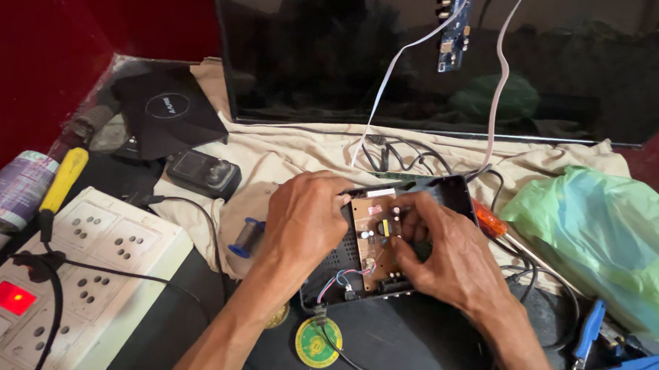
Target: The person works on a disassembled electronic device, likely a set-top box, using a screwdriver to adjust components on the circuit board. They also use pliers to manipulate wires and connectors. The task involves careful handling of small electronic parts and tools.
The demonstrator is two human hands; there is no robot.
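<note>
Both hands work inside the opened black box point(420, 194) on the cloth-covered surface point(285, 159): left hand point(305, 214) steadies its edge while right hand point(440, 253) pinches the brown circuit board point(371, 245), its grip closed there.

An electronics repair bench is shown. An opened black device case point(387, 242) with a bare brown circuit board point(376, 237) is held between the fingers; beyond them a flat screen point(444, 55) with a loose board is propped, and a screwdriver point(491, 220), blue-handled pliers point(608, 362), solder spool point(248, 237) and white switchboard point(73, 268) are spread alongside.
</note>
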